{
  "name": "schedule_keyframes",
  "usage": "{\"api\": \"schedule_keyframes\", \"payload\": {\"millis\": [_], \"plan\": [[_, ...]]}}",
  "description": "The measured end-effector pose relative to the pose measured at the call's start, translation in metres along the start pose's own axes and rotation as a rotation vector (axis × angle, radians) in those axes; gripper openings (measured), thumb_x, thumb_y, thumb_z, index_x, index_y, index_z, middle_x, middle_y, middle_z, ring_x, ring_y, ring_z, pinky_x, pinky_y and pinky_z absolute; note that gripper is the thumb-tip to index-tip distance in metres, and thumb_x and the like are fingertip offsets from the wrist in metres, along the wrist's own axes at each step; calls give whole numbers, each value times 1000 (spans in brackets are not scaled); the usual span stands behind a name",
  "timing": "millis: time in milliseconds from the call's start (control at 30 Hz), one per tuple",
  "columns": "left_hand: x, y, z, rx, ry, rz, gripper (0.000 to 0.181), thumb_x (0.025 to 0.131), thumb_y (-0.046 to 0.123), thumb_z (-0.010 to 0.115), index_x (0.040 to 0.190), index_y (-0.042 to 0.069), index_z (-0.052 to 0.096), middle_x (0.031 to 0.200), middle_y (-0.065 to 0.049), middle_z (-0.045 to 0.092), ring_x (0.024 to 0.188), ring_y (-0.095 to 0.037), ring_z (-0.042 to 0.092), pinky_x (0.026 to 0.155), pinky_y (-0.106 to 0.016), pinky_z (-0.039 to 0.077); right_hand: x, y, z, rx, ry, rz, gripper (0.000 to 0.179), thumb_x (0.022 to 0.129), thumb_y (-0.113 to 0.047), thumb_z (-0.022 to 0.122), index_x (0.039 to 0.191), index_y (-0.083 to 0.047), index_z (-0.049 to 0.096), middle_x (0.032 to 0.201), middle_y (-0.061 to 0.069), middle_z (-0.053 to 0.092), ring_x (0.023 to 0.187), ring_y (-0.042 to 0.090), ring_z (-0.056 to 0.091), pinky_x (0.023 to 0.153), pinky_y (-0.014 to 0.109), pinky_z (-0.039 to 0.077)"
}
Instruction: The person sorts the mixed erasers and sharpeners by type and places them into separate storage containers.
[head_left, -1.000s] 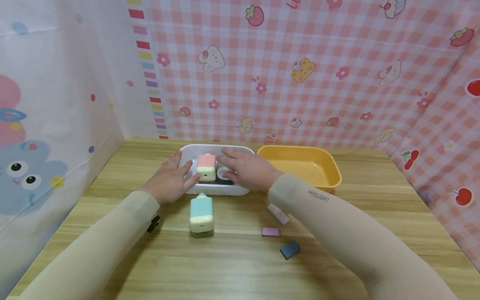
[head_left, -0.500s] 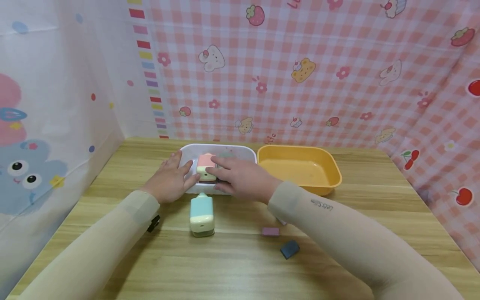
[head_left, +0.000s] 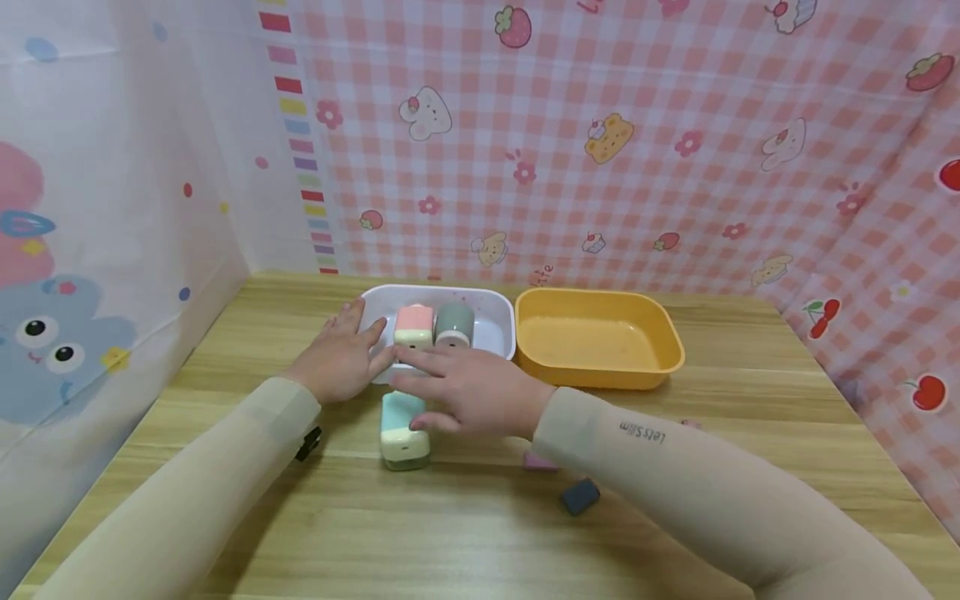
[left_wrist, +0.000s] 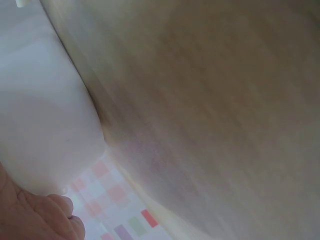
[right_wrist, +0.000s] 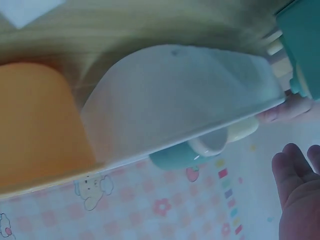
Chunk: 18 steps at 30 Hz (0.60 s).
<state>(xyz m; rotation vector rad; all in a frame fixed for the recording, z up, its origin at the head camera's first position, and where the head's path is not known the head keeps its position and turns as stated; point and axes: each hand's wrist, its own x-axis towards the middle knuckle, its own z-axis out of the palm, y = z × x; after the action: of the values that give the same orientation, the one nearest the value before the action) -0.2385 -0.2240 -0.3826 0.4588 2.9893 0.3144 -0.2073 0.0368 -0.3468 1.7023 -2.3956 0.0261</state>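
My left hand (head_left: 337, 354) rests at the left end of the white tray (head_left: 491, 333), fingers spread over its rim. Inside the tray stand a pink-and-cream pencil sharpener (head_left: 414, 321) and a grey-green, rounded sharpener (head_left: 454, 321), side by side. In front of the tray a mint-and-cream pencil sharpener (head_left: 405, 446) is on the table. Extended over it is my right hand (head_left: 480, 392), its thumb at the sharpener's right side; contact cannot be told. The right wrist view shows the mint sharpener (right_wrist: 305, 45) apart from the right fingers (right_wrist: 295, 175).
A yellow tray (head_left: 600, 375) stands against the white tray's right end. On the wooden table a dark blue eraser-like block (head_left: 581, 497) and a pink block (head_left: 540, 461), partly under the right sleeve, lie at front right. A patterned cloth (head_left: 570, 167) hangs behind.
My right hand has left the grey-green sharpener in the white tray and come toward me, over the mint sharpener. The left hand has stayed at the tray's left end.
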Motion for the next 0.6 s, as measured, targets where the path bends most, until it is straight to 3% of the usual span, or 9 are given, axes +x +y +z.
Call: {"api": "schedule_keyframes", "payload": {"millis": [233,600], "plan": [[2,0,0,-3,4,-3,86,109,67,23,165,2,30,174,-31,-3,161,-53,1,131,-66,5,-1,-9,4,3,-57,-25,63,107,-58,51,159,-23,49,169,7,42,153,24,45,124,39,42],[4,-1,1,-3,4,-13,86,109,67,24,165,3,30,174,-30,-2,161,-53,2,131,-66,5,1,-15,11,-4,-75,-25,63,107,-59,51,159,-24,49,168,6,42,153,23,46,126,39,39]]}}
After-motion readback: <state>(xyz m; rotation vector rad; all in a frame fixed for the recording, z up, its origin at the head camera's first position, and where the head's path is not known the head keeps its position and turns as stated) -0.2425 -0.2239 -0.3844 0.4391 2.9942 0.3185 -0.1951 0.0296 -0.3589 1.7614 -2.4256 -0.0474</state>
